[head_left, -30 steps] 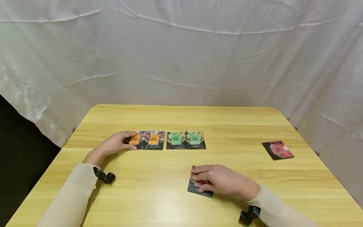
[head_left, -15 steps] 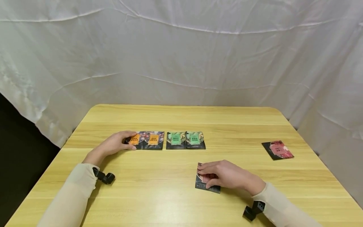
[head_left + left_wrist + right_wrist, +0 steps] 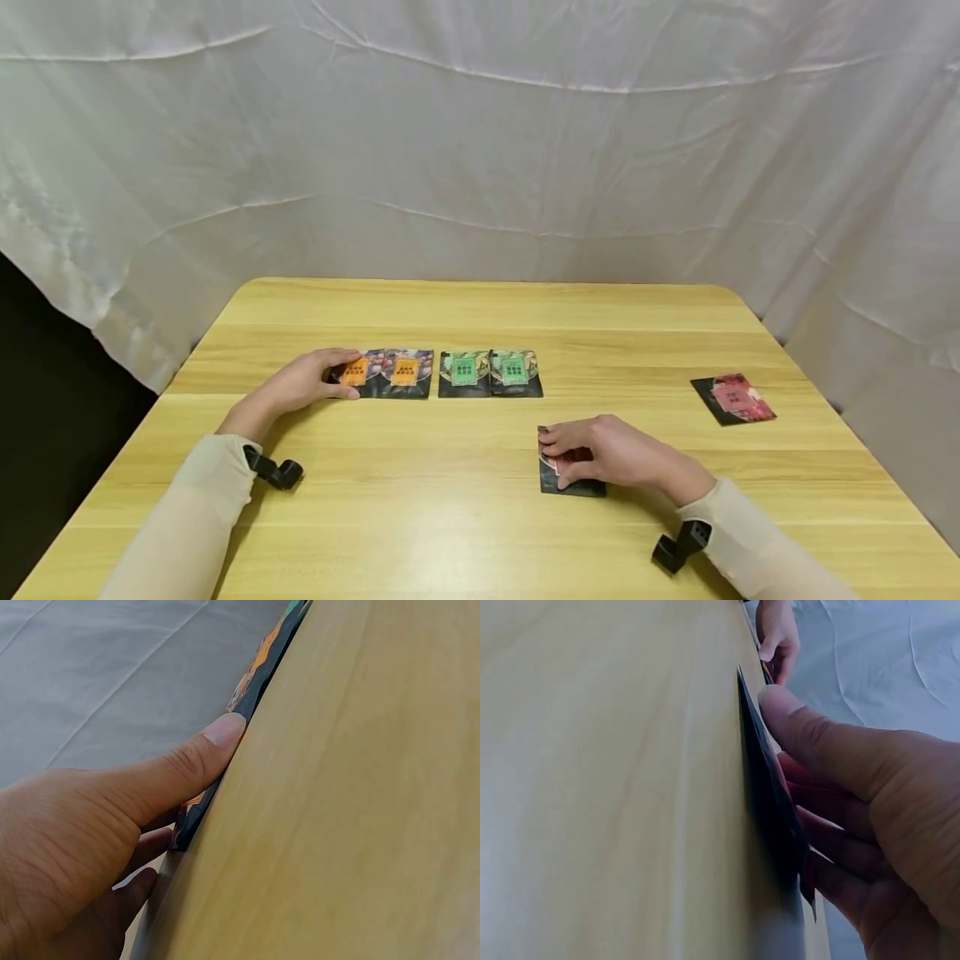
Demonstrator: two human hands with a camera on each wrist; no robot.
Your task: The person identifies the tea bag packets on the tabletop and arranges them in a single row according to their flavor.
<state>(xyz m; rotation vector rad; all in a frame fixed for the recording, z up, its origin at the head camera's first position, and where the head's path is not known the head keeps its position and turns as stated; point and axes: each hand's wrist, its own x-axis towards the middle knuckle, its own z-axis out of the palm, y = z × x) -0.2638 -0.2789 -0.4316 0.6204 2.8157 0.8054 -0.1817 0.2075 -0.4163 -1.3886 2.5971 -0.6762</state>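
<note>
Red packet (image 3: 551, 478) shifting rightward and outward with right hand (image 3: 611, 450), seemingly closing gap to second red packet (image 3: 733, 398), lying farther right. Head view: right hand hiding much of it; left hand (image 3: 296, 385) resting relaxed on orange packet (image 3: 356, 372). Left wrist view: orange face foreshortening, unreadable. Right wrist view: I'm seeing right hand pinching red packet; can't tell whether fully lifting.

The right hand (image 3: 626, 452) slid a red-and-black packet (image 3: 551, 479) rightward across the table and a little toward the far side. The packet also turned, so its near edge, clearly slanted before, became almost level. The sleeve (image 3: 761, 533) and wrist camera (image 3: 681, 546) shifted right and farther too.
</note>
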